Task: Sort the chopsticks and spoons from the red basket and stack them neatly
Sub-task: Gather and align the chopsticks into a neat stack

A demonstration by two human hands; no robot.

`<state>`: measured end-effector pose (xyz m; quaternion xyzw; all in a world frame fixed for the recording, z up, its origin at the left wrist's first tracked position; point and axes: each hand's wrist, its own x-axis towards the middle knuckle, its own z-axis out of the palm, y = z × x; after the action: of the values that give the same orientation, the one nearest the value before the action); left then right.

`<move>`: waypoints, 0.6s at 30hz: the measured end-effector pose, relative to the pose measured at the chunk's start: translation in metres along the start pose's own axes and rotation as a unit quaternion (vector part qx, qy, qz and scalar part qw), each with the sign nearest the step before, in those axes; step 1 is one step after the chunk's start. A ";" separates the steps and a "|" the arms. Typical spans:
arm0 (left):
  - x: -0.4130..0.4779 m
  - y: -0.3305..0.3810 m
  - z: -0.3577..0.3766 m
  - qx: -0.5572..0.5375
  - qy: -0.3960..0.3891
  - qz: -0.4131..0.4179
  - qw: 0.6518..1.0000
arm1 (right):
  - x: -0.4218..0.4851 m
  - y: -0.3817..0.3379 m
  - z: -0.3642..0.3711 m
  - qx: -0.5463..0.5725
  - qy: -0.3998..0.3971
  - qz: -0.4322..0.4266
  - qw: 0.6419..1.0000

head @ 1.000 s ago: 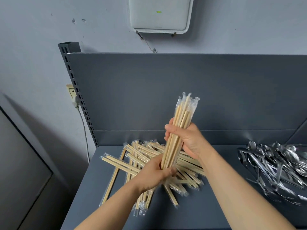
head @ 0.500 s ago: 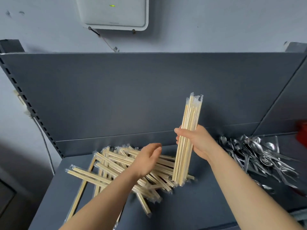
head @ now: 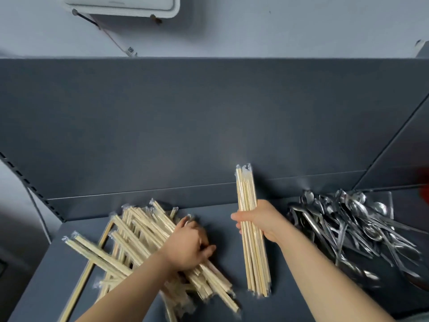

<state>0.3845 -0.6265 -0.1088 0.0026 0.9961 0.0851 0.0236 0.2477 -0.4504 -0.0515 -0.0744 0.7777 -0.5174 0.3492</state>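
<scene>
My right hand (head: 262,221) grips a tidy bundle of wrapped wooden chopsticks (head: 251,256), held nearly upright with its lower end resting on the grey shelf (head: 222,305). To its left lies a loose, crossed pile of wrapped chopsticks (head: 139,238). My left hand (head: 189,246) is down on the right side of that pile, fingers curled around some of the sticks. A heap of metal spoons (head: 355,226) lies on the shelf to the right of the bundle. A blurred red patch (head: 424,189) shows at the right edge; I cannot tell whether it is the basket.
A tall grey back panel (head: 209,126) closes the shelf behind, and an angled grey divider (head: 399,149) stands at the right. A white box (head: 120,5) with a cable hangs on the wall above. Bare shelf shows between the pile and the bundle.
My left hand let go of the bundle and dropped onto the loose pile, closing on sticks there. My right hand moved the bundle right and lower. The view panned right, showing more spoons.
</scene>
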 end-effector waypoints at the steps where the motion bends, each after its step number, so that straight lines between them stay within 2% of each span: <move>1: -0.004 -0.002 0.000 0.002 0.000 0.006 1.000 | 0.002 0.005 0.007 -0.010 -0.005 0.009 1.000; 4: -0.014 -0.005 0.000 -0.014 0.011 0.009 1.000 | 0.008 0.021 0.028 -0.027 0.006 0.027 0.999; 9: -0.022 -0.009 0.001 -0.024 0.013 0.018 0.999 | 0.011 0.041 0.050 -0.097 0.075 0.024 0.992; 14: -0.027 -0.012 0.001 -0.056 0.006 0.032 0.998 | 0.013 0.054 0.067 -0.241 0.141 -0.027 0.960; 18: -0.033 -0.013 -0.004 -0.041 0.001 0.048 0.998 | 0.009 0.062 0.077 -0.275 0.165 -0.072 0.944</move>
<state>0.4170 -0.6401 -0.1055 0.0491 0.9905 0.1268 0.0189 0.3036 -0.4846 -0.1259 -0.1367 0.9291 -0.3122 0.1435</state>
